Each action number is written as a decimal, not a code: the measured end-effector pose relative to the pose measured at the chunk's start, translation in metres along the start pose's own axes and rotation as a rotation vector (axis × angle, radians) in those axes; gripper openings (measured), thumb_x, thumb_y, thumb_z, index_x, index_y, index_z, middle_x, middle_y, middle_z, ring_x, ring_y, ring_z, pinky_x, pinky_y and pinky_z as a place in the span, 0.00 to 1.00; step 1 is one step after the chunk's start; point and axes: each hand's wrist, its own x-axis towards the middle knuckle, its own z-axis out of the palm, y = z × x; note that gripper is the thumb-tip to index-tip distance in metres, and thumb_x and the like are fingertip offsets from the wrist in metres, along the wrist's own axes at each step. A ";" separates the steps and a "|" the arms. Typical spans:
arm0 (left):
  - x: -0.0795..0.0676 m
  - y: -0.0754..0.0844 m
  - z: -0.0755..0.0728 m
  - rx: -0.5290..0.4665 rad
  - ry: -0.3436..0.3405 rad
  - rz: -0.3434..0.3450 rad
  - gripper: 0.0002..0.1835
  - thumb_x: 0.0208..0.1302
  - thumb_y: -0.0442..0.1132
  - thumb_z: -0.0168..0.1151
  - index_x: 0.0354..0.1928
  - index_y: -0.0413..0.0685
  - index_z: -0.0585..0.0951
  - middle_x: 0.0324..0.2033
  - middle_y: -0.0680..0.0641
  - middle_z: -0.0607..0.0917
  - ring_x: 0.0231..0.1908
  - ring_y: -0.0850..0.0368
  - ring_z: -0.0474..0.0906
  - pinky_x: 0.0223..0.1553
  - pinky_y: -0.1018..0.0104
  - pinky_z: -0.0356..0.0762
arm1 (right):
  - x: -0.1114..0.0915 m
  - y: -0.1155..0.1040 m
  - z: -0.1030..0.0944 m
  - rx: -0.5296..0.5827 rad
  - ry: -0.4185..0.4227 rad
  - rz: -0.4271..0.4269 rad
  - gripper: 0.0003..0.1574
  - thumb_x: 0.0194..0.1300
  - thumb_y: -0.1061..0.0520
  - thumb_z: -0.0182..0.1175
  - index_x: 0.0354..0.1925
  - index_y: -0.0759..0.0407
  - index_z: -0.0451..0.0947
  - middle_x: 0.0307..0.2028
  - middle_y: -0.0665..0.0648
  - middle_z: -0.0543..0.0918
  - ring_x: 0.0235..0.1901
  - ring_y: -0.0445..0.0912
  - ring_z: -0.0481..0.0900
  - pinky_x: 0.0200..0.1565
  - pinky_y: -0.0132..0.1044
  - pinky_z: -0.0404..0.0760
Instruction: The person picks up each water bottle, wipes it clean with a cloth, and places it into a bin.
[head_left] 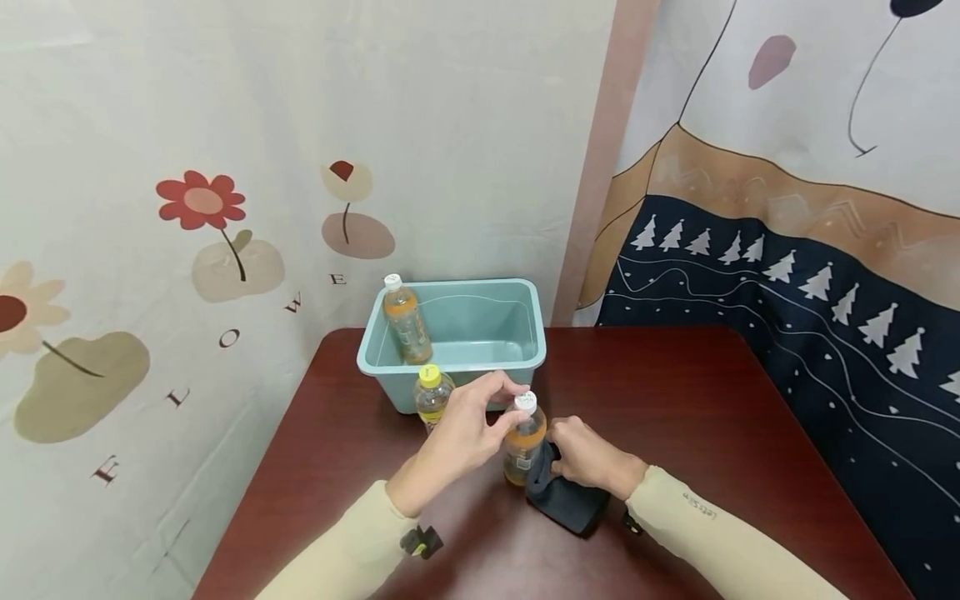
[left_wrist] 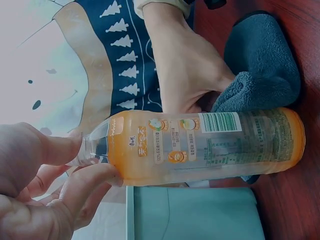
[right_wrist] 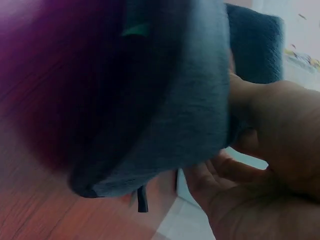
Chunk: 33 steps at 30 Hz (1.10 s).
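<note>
An orange-tinted plastic drink bottle (head_left: 522, 457) with a white cap stands upright on the table. My left hand (head_left: 467, 427) pinches it at the cap and neck between thumb and fingers. In the left wrist view, its printed label and barcode face the camera. My right hand (head_left: 592, 457) grips a dark grey-blue cloth (head_left: 572, 502) bunched against the side of the bottle. Part of that cloth hangs down onto the tabletop. Up close in the right wrist view, the cloth (right_wrist: 170, 115) fills the middle, with thumb and fingers around a fold of it.
Behind the hands sits a light-blue plastic bin (head_left: 487, 367) by the wall. One white-capped orange bottle (head_left: 408, 325) leans inside its left end. A yellow-capped bottle (head_left: 431, 400) stands before the bin, partly behind the left hand. The dark red table (head_left: 660, 383) meets printed wall hangings.
</note>
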 end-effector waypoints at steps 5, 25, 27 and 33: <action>0.001 0.003 0.000 0.003 0.001 0.002 0.12 0.75 0.35 0.81 0.54 0.48 0.88 0.57 0.45 0.95 0.56 0.49 0.96 0.58 0.48 0.97 | -0.001 0.001 0.000 0.029 0.017 0.013 0.14 0.60 0.75 0.82 0.39 0.64 0.91 0.28 0.50 0.82 0.25 0.31 0.66 0.27 0.27 0.63; -0.002 0.004 0.001 0.017 0.009 -0.002 0.13 0.74 0.35 0.82 0.54 0.48 0.88 0.57 0.44 0.95 0.57 0.49 0.96 0.58 0.51 0.97 | -0.009 -0.015 -0.040 0.226 0.125 0.064 0.13 0.69 0.65 0.83 0.48 0.51 0.98 0.40 0.47 0.95 0.40 0.34 0.89 0.42 0.30 0.89; -0.001 0.004 0.001 0.016 0.012 0.000 0.13 0.74 0.35 0.82 0.54 0.48 0.88 0.57 0.45 0.95 0.55 0.50 0.96 0.58 0.52 0.97 | -0.009 -0.020 -0.051 0.224 0.155 0.070 0.14 0.68 0.67 0.83 0.49 0.52 0.99 0.40 0.47 0.94 0.39 0.34 0.88 0.42 0.30 0.90; -0.001 0.005 0.001 0.026 0.013 -0.006 0.12 0.72 0.34 0.83 0.51 0.48 0.88 0.56 0.45 0.95 0.54 0.50 0.97 0.57 0.55 0.97 | -0.010 -0.036 -0.080 0.229 0.212 0.071 0.14 0.67 0.69 0.83 0.48 0.55 0.99 0.41 0.48 0.92 0.39 0.36 0.88 0.42 0.30 0.92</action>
